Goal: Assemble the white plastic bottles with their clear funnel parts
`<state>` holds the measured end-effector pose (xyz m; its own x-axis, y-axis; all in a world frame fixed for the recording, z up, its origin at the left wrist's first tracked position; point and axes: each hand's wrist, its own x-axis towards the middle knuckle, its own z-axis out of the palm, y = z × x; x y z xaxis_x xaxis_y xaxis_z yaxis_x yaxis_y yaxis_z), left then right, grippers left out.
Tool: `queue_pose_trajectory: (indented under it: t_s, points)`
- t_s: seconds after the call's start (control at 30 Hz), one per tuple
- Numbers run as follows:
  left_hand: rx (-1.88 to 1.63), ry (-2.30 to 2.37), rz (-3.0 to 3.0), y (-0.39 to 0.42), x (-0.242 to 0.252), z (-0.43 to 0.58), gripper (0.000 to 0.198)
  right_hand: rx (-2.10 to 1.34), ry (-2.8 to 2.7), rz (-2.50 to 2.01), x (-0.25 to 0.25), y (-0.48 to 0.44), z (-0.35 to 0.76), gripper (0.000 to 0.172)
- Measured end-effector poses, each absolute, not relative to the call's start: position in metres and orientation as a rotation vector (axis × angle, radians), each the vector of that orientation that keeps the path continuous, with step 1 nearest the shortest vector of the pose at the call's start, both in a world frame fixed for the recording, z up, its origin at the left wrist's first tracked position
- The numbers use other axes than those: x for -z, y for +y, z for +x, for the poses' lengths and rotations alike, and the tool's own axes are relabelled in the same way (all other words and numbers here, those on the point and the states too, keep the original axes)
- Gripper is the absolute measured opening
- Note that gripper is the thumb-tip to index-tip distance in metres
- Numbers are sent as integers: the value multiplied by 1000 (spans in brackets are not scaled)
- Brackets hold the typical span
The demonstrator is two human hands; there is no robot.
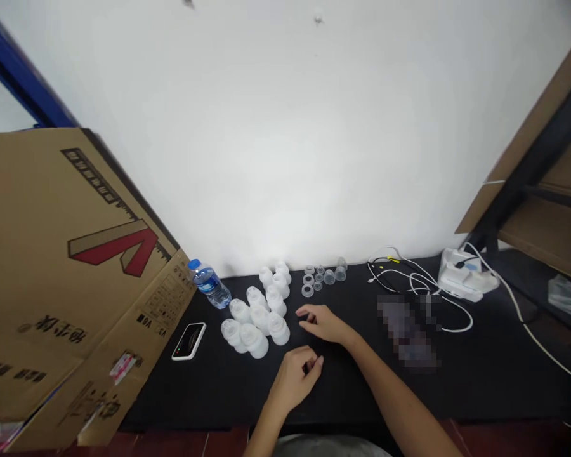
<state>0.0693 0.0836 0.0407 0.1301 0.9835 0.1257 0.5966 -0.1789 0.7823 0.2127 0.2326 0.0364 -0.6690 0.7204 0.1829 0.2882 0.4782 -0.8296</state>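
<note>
Left hand (295, 379) rests on the black table (457, 381), fingers curled around a small dark part (306, 367); I cannot tell what it is. Right hand (324, 325) lies just beyond it, fingers bent, tips on the table; grasp unclear. White bottles (259, 317) cluster just left of my right hand. Clear caps (314, 279) sit behind it. Phone (189, 341) lies farther left.

Your counter (457, 381) is black. Near its middle you have a cluster of white plastic bottles (259, 317), with small clear caps (320, 277) just behind them. A water bottle (210, 284) and a phone (189, 341) sit to their left. Tangled white cables (419, 282) run to a white device (464, 276) at the right.
</note>
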Motion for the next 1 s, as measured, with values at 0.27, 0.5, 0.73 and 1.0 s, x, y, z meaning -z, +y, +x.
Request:
queue_pose_trajectory:
  t_s: [0.27,0.5,0.73,1.0]
  points:
    - [-889,1565,1975,106,-51,87,20,-565,-2231,-1108,-30,258,227,55]
    - [-1162,1784,2116,175,-34,98,47,-530,-2221,-1034,-29,261,232,42]
    - [-1193,1748,2182,183,0,89,60,-388,-2148,-1233,-23,273,223,46]
    - [-1241,1812,2072,183,7,88,49,-382,-2043,-1313,-21,276,220,40]
